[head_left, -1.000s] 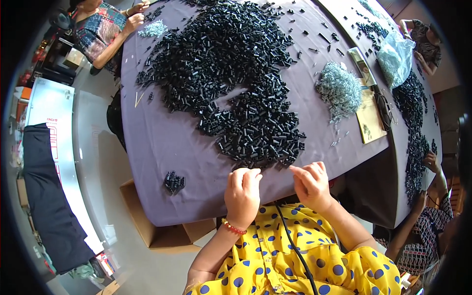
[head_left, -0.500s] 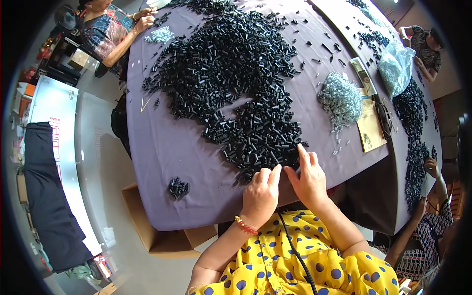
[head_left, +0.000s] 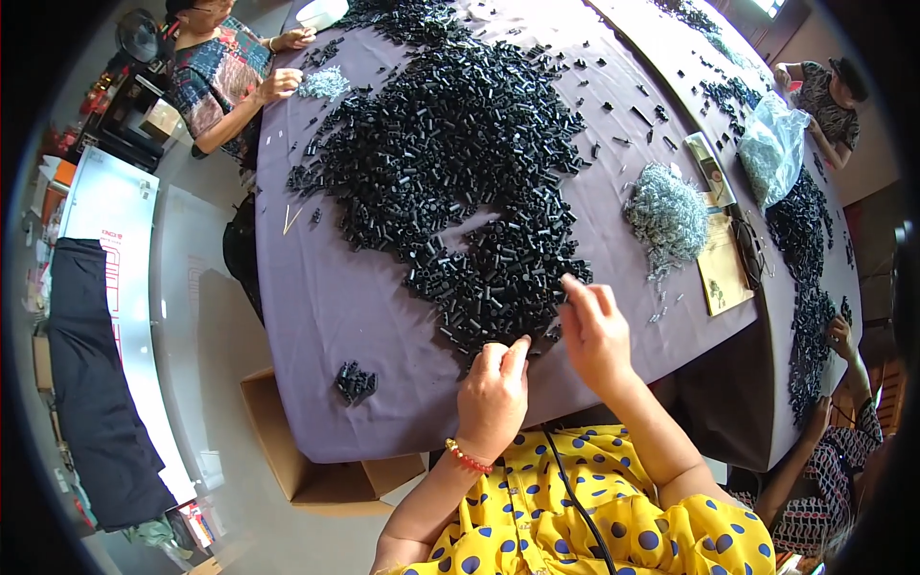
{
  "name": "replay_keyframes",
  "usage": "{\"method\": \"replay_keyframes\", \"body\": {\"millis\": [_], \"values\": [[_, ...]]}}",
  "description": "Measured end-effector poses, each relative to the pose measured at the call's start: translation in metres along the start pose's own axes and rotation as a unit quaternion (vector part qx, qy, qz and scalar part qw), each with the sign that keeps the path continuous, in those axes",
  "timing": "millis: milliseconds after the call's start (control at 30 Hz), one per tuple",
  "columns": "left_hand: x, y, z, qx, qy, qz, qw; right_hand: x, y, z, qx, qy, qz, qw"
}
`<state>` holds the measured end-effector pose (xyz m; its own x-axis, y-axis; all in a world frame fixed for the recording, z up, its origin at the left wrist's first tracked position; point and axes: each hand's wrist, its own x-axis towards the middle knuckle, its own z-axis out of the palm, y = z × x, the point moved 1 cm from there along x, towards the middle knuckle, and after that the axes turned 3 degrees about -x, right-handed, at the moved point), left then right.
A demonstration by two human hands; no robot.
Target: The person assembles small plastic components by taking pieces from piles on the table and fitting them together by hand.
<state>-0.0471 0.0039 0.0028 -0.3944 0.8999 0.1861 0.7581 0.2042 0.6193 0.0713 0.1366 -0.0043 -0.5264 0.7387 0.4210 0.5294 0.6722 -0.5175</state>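
Where the big heap of small black plastic tubes (head_left: pixel 460 182) thins out toward the near edge of the purple-covered tabletop (head_left: pixel 316 307), both hands work at its fringe, probably because loose pieces there are easiest to pick one by one. Her left hand (head_left: pixel 494 402) rests knuckles up, thumb and forefinger pinched narrow at the heap's rim; whether a tube sits in that grip I cannot tell. Her right hand (head_left: pixel 594 331) reaches in just beside it, fingers loosely spread over the tubes, holding nothing I can make out. A small separate cluster of black tubes (head_left: pixel 356 381) lies well apart to the left near the table's edge, above an open cardboard box (head_left: pixel 307 460) on the floor. Bare cloth between cluster and hands leaves room to move. Farther right, a grey pile of thin metal pins (head_left: pixel 668 216) lies beside a flat tan card (head_left: pixel 721 273). Another person (head_left: pixel 216 72) works at the far corner.
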Motion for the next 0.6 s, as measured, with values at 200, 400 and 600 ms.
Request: {"method": "replay_keyframes", "body": {"millis": [200,400,600], "values": [[-0.006,0.004,0.011,-0.019,-0.030,0.003,0.999,0.021,0.027,0.008,-0.096,-0.002,0.090,0.991],[-0.004,0.005,0.006,0.000,-0.030,0.013,0.999,0.013,0.008,0.008,0.022,-0.048,0.051,0.997],[-0.007,0.007,0.003,-0.010,-0.035,0.033,0.999,0.001,0.019,-0.019,0.040,0.005,0.029,0.999]]}}
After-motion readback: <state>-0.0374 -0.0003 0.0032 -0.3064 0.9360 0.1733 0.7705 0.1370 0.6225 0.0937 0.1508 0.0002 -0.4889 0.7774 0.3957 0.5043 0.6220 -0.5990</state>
